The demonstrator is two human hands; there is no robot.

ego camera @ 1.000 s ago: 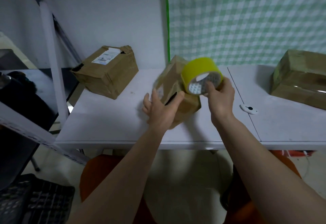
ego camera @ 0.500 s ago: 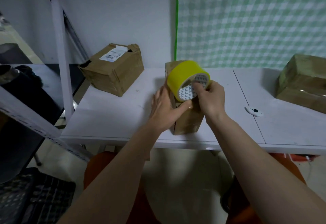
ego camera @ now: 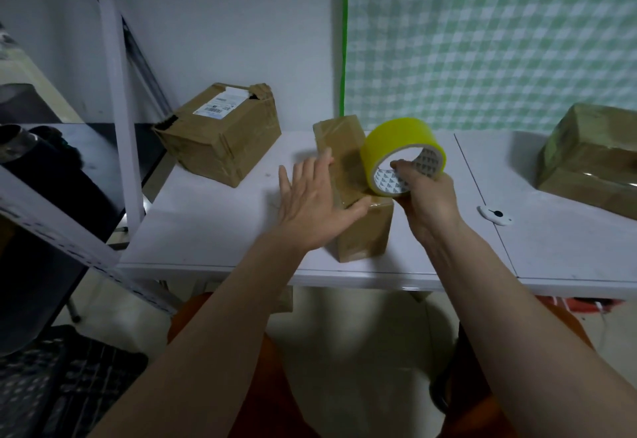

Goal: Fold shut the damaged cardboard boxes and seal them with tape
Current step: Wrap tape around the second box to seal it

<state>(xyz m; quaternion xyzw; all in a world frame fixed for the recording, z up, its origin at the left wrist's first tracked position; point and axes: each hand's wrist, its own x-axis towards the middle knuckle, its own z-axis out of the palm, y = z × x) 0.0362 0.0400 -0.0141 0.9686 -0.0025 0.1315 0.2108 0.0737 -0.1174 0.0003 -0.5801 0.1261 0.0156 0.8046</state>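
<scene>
Cardboard box (ego camera: 358,230) long axis front-back | L hand (ego camera: 310,201) flat on it | R hand (ego camera: 427,196) grip pinches tape roll (ego camera: 400,148)

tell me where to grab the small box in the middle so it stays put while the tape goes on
Judging by its pose, hold the small box flat across its left face, coming from the left, as the left hand does now. It stands upright on the table, so it could tip; that side is bare and away from the yellow tape roll held by the right hand.
</scene>
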